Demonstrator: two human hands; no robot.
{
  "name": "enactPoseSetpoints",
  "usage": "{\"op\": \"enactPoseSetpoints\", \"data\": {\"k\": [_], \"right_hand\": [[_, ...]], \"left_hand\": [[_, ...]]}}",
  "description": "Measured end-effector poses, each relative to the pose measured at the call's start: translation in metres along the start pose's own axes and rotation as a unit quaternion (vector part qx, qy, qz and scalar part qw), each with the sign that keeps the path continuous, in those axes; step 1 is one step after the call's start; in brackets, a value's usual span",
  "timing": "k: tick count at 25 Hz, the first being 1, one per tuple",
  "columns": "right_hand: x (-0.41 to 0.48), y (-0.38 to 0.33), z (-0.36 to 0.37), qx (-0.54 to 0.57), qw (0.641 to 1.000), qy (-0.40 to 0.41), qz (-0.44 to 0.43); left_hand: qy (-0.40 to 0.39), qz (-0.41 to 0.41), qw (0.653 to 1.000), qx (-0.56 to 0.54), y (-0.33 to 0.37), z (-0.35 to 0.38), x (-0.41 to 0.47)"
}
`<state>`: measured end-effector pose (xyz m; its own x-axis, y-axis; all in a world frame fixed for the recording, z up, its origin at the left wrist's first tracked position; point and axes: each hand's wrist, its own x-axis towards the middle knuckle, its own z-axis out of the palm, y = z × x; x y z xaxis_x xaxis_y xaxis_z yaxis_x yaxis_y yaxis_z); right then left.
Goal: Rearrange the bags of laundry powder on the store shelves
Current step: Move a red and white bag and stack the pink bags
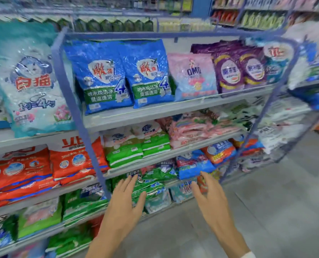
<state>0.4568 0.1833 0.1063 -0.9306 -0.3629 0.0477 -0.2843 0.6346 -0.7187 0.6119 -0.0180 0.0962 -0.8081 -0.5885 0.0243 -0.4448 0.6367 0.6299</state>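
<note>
The blue-framed shelf rack fills the view, its tiers packed with laundry powder; on the top tier the tall blue bags stand upright, while lower down the bags lie flat in stacks. The stack of green bags lies on a low tier straight ahead of both hands, long sides running along the shelf edge and short ends facing outward; a flat blue bag lies just to its right. The left hand is nearer, fingers straight and spread, tips over the stack's front edge, though I cannot tell whether they touch; the right hand hangs relaxed and empty, in front of the blue bag; likely the green stack gets taken from its near end.
</note>
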Motion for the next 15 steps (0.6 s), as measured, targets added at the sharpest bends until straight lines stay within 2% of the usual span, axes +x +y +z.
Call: {"op": "enactPoseSetpoints", "data": {"k": [7, 15], "right_hand": [[0.03, 0.061, -0.106, 0.021, 0.998, 0.051, -0.003], [0.059, 0.119, -0.17, 0.04, 0.997, 0.054, 0.027]], "left_hand": [[0.019, 0.08, 0.997, 0.004, 0.121, 0.06, 0.025], [0.006, 0.082, 0.997, -0.001, 0.2, 0.098, 0.044]]}}
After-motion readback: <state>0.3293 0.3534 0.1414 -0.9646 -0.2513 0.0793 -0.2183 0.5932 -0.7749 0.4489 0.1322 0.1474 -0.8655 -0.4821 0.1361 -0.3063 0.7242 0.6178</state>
